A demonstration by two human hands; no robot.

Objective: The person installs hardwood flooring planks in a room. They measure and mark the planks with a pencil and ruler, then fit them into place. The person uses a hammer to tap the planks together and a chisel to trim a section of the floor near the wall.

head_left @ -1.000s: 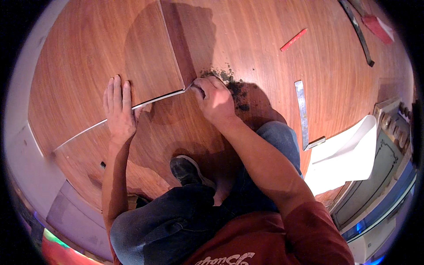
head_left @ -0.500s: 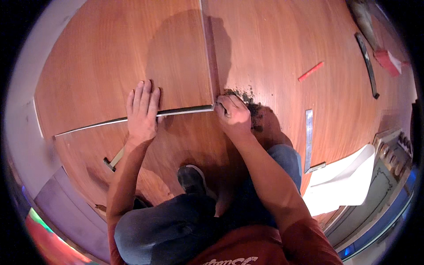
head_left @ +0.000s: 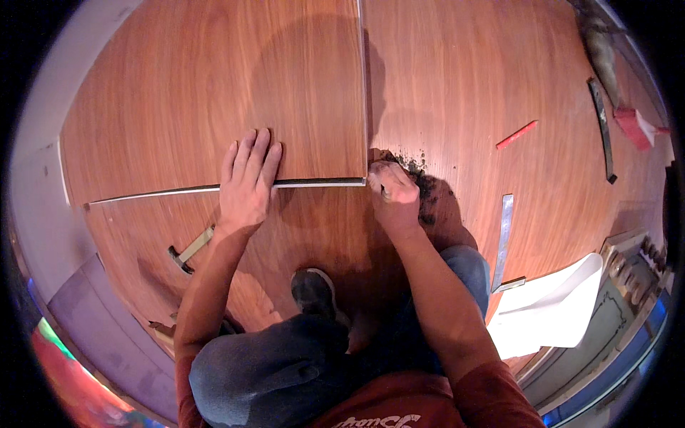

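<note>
A large wood-grain panel (head_left: 178, 100) lies over a floor of the same reddish-brown grain, its near edge showing a dark and white strip. My left hand (head_left: 247, 189) rests flat on the panel close to that edge, fingers stretched out and slightly apart. At the panel's near right corner, my right hand (head_left: 396, 194) is closed with its fingers curled in. Whatever those fingers pinch is hidden. Dark crumbs (head_left: 421, 178) are scattered on the floor just beyond and right of my right hand.
A hammer (head_left: 193, 250) lies left of my left forearm. To the right are a red pencil (head_left: 516, 135), a metal square (head_left: 504, 239), a dark flat bar (head_left: 603, 132), a red and white brush-like thing (head_left: 635, 128) and a white sheet (head_left: 549, 314). My shoe (head_left: 312, 291) stands between my arms.
The whole view has shifted, so panel, tools and hands sit farther right and mostly a little lower. The panel's right side face now shows thinner. Both hands keep their places on the panel.
</note>
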